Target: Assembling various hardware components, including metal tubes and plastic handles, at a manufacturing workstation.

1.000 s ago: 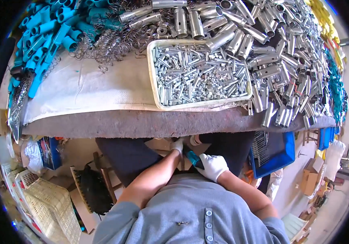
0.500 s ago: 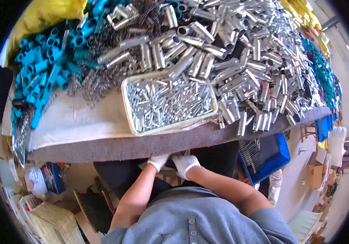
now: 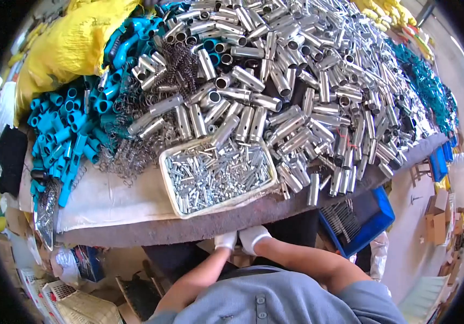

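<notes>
One gloved left hand (image 3: 225,241) and one gloved right hand (image 3: 253,238) sit close together, seemingly partly under the table (image 3: 135,234); I cannot tell whether either grip pinches anything.

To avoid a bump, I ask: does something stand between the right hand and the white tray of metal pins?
Yes, the grey cloth-covered table edge lies between the right hand, partly hidden beneath it, and the white tray. Nothing else visible does.
</notes>
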Action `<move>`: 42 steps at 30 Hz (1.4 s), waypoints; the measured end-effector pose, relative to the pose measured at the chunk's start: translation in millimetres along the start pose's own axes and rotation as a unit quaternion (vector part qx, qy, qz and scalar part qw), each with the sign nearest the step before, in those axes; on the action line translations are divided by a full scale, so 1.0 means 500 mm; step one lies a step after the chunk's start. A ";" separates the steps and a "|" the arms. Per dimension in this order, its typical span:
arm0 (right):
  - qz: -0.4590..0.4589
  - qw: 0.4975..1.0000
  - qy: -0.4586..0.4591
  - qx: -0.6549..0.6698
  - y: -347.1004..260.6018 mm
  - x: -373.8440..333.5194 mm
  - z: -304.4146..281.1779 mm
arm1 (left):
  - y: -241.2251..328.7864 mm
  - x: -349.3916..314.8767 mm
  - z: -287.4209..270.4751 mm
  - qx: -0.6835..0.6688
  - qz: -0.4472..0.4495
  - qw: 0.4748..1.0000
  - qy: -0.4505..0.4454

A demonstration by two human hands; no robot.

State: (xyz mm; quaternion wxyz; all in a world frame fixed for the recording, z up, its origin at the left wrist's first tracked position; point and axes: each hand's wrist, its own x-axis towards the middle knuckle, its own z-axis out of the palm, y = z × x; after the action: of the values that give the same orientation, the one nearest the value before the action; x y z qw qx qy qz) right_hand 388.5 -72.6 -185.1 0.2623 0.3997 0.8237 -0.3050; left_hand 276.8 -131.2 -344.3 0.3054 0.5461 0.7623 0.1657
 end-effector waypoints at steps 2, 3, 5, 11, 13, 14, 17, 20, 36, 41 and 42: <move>0.006 1.000 -0.009 -0.003 0.017 -0.037 -0.033 | 0.106 -0.026 -0.086 -0.043 0.022 0.999 -0.003; 0.017 1.000 -0.005 0.005 0.023 -0.013 0.009 | 0.110 -0.033 -0.090 -0.042 0.020 0.999 0.000; 0.013 1.000 -0.002 0.003 0.015 0.037 0.052 | 0.074 -0.017 -0.075 0.044 -0.105 0.982 -0.153; -0.041 0.996 0.044 0.059 0.011 0.057 0.042 | -0.004 -0.043 0.000 -0.046 -0.080 0.991 0.095; -0.075 0.980 0.185 -0.014 0.010 0.033 -0.001 | 0.025 -0.013 -0.034 0.003 0.099 0.963 0.249; -0.106 0.966 0.235 -0.022 0.021 0.013 -0.006 | 0.052 -0.017 -0.069 0.035 0.001 0.999 0.029; -0.032 0.988 0.113 0.105 0.030 0.039 0.010 | 0.114 -0.018 -0.113 0.001 -0.171 0.966 -0.196; -0.105 0.975 0.195 -0.029 0.017 0.024 -0.005 | 0.070 -0.036 -0.080 -0.069 0.057 0.983 0.163; -0.116 0.992 0.012 0.043 0.043 0.088 0.041 | -0.004 -0.022 0.043 -0.341 -0.181 0.921 0.041; -0.082 0.983 0.082 0.143 0.060 0.112 0.084 | 0.029 -0.015 0.017 0.020 -0.039 0.998 0.056; -0.056 0.974 0.126 0.179 0.046 0.103 0.078 | 0.024 -0.012 0.011 0.021 -0.040 0.997 0.055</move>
State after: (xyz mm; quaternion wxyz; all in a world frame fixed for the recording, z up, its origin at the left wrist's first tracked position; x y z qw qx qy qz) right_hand 386.7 -63.2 -252.9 0.0626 0.4285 0.8032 -0.4092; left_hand 290.4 -132.9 -340.0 0.2581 0.5112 0.8026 0.1670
